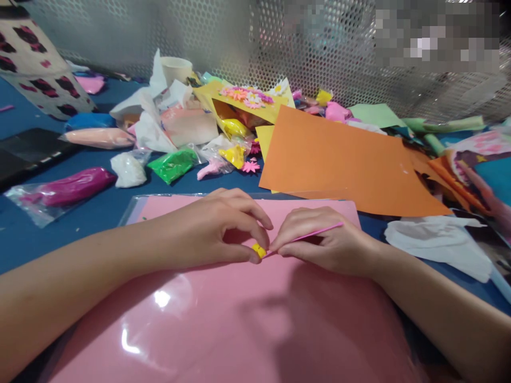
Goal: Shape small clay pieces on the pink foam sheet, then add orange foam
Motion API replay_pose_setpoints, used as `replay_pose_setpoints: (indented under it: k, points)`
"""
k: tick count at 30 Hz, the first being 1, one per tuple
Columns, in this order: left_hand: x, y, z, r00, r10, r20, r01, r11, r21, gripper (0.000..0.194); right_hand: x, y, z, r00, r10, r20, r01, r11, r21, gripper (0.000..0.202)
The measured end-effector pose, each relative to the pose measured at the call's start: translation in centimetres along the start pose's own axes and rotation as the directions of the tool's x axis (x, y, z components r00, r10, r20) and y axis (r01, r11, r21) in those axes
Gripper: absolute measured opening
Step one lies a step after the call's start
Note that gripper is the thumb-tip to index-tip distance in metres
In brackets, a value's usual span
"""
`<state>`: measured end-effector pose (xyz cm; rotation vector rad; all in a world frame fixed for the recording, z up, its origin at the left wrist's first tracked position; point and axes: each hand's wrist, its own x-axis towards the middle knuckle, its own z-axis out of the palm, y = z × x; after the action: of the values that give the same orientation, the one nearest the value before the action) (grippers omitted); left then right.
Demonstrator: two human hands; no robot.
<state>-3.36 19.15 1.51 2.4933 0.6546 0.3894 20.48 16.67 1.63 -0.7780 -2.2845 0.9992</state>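
Note:
Between the thumb and forefinger of my left hand (227, 226) is a small lump of yellow clay (259, 251), low over the pink sheet (207, 314). A thin pink stick (319, 231) is pinched in my right hand (325, 239), its tip touching or right beside the yellow clay. My fingertips hide part of the clay, so its full shape cannot be made out. Both hands rest near the far part of the pink sheet, which has a shiny clear plastic cover.
Beyond the sheet lie bagged clay in purple (80, 187), white (129, 169) and green (174, 165). Orange paper (335, 154) lies at back right, a crumpled white tissue (439, 244) at right. Small clay flowers (253, 98) sit before a perforated metal screen (223, 37).

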Motion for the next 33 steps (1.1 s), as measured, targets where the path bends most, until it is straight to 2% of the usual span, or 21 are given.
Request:
replay_pose_setpoints:
  k: [3, 6, 8, 11, 13, 17, 20, 23, 26, 29, 31, 33]
  points:
    - [0.1, 0.4, 0.1, 1.000, -0.001, -0.010, 0.001, 1.000, -0.021, 0.009, 0.0, 0.0, -0.1, 0.998, 0.051, -0.041, -0.048, 0.997, 0.061, 0.011]
    - [0.2, 0.8, 0.1, 0.995, -0.089, -0.044, 0.085, 0.994, -0.072, 0.015, -0.1, -0.1, -0.3, 0.982, 0.125, -0.142, -0.111, 0.989, 0.102, 0.017]
    - [0.2, 1.2, 0.0, 0.990, -0.112, -0.083, 0.105, 0.991, -0.087, 0.017, -0.2, -0.1, -0.3, 0.980, 0.113, -0.161, -0.101, 0.991, 0.086, 0.021]
    - [0.3, 1.6, 0.0, 0.994, -0.075, -0.084, 0.068, 0.995, -0.076, 0.007, -0.3, 0.0, -0.3, 0.988, 0.083, -0.132, -0.092, 0.994, -0.059, 0.026]
    - [0.4, 1.6, 0.0, 0.996, -0.058, -0.061, 0.055, 0.997, -0.050, 0.011, -0.2, 0.1, -0.2, 0.991, 0.083, -0.104, -0.103, 0.974, -0.203, 0.030]
    - [0.3, 0.9, 0.0, 0.991, -0.057, -0.119, 0.059, 0.998, 0.013, 0.017, -0.1, 0.2, 0.0, 0.995, 0.079, -0.063, -0.099, 0.868, -0.486, 0.029]
    - [0.2, 0.2, -0.2, 0.983, -0.073, -0.169, 0.078, 0.997, 0.021, 0.020, -0.2, 0.3, 0.0, 0.987, 0.118, -0.112, -0.161, 0.784, -0.599, 0.026]
    - [0.2, 0.2, -0.4, 0.976, -0.146, -0.164, 0.147, 0.989, -0.007, 0.017, -0.3, 0.4, -0.2, 0.974, 0.125, -0.190, -0.221, 0.717, -0.662, 0.023]
    - [0.2, 0.4, -0.5, 0.969, -0.190, -0.155, 0.189, 0.982, -0.023, 0.019, -0.4, 0.3, -0.1, 0.976, 0.048, -0.211, -0.181, 0.713, -0.677, 0.025]
    - [0.2, 0.4, -0.5, 0.971, -0.181, -0.160, 0.178, 0.984, -0.030, 0.024, -0.2, -0.1, 0.3, 0.984, -0.082, -0.155, -0.034, 0.777, -0.628, 0.029]
    - [0.2, 0.5, -0.4, 0.975, -0.165, -0.148, 0.158, 0.986, -0.059, 0.027, -0.1, -0.5, 0.7, 0.977, -0.146, -0.153, 0.028, 0.808, -0.588, 0.022]
    - [0.2, 0.6, -0.2, 0.983, -0.136, -0.124, 0.125, 0.988, -0.093, 0.032, 0.1, -0.8, 1.1, 0.958, -0.202, -0.202, 0.053, 0.821, -0.568, 0.010]
